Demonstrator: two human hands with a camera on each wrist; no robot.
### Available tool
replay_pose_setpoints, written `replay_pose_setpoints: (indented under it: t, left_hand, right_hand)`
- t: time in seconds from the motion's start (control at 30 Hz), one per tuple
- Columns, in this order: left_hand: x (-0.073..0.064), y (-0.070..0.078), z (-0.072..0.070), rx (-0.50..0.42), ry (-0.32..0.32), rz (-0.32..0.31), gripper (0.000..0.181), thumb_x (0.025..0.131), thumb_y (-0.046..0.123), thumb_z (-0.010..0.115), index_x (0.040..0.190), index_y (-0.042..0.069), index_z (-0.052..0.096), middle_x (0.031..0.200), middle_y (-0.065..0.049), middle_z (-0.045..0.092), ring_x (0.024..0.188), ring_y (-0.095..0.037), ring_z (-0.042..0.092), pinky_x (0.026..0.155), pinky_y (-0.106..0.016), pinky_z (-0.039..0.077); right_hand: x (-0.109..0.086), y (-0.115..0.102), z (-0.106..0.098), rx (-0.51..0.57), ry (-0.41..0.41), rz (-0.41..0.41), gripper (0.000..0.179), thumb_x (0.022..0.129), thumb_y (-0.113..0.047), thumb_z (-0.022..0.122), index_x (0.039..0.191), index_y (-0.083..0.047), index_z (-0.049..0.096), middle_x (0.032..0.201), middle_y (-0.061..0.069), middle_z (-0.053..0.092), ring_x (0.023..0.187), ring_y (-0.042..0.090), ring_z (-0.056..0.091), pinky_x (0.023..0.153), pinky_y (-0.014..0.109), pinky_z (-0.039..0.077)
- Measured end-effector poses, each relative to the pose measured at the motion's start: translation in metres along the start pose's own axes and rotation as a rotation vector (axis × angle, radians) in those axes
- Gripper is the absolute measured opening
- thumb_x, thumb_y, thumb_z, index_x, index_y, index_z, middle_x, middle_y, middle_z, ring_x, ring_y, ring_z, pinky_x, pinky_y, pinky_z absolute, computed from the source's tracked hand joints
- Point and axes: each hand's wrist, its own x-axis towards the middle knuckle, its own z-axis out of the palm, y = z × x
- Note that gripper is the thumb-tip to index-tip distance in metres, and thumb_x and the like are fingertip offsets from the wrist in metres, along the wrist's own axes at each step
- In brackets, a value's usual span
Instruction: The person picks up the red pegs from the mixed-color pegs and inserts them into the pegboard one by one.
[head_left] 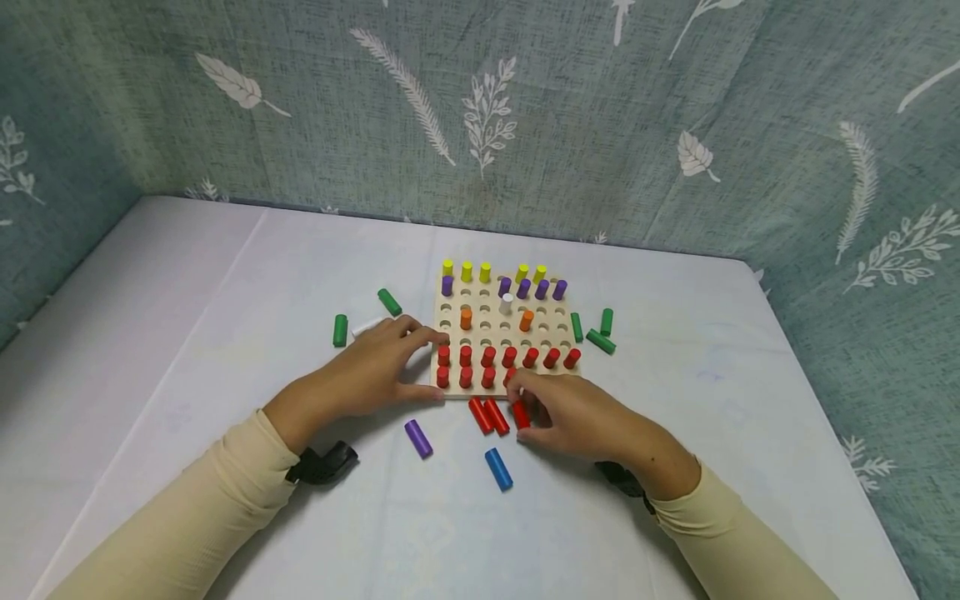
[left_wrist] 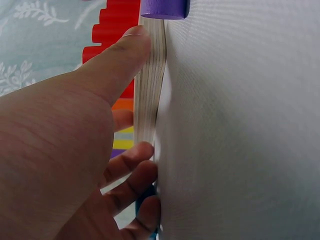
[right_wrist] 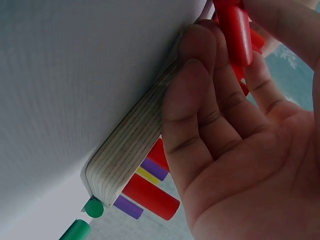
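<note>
A pale wooden peg board point(head_left: 480, 396) lies on the table, with two rows of red pegs standing near its front edge. My left hand point(head_left: 382, 367) rests along the board's left side, thumb at the front corner and index finger farther back; in the left wrist view the thumb presses the board's layered edge point(left_wrist: 152, 80). Just in front of the board, my right hand point(head_left: 573, 408) pinches a red peg point(head_left: 521, 414) between thumb and fingers. Right beside it, two loose red pegs point(head_left: 488, 416) lie on the cloth. The right hand partly hides the front red row.
Yellow, purple, white and orange pegs stand farther back in the board. On the cloth, a purple peg point(head_left: 418, 439) and a blue peg point(head_left: 498, 469) lie in front. Green pegs point(head_left: 341, 331) lie at both sides, and a white peg point(head_left: 363, 327) lies partly behind the left hand.
</note>
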Motion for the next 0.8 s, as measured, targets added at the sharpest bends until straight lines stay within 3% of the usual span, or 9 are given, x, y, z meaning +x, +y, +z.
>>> replay_pose_setpoints:
  t: [0.4, 0.8]
  left_hand:
    - [0.0002, -0.0003, -0.0004, -0.003, 0.002, -0.009, 0.081, 0.076, 0.055, 0.082, 0.144, 0.026, 0.051, 0.138, -0.011, 0.053, 0.127, -0.03, 0.051, 0.107, -0.053, 0.045]
    - [0.0, -0.0003, 0.0011, -0.001, 0.0, -0.011, 0.082, 0.075, 0.056, 0.082, 0.145, 0.026, 0.051, 0.139, -0.012, 0.053, 0.127, -0.03, 0.051, 0.107, -0.053, 0.046]
  right_hand:
    - [0.0009, 0.0004, 0.0, -0.042, 0.025, -0.048, 0.03, 0.089, -0.023, 0.077, 0.111, -0.02, 0.055, 0.084, -0.01, 0.056, 0.076, 0.008, 0.052, 0.065, 0.023, 0.046]
    - [-0.0004, 0.0026, -0.0028, 0.021, 0.008, -0.04, 0.028, 0.09, -0.021, 0.075, 0.111, -0.019, 0.056, 0.083, -0.009, 0.056, 0.076, 0.009, 0.053, 0.064, 0.023, 0.047]
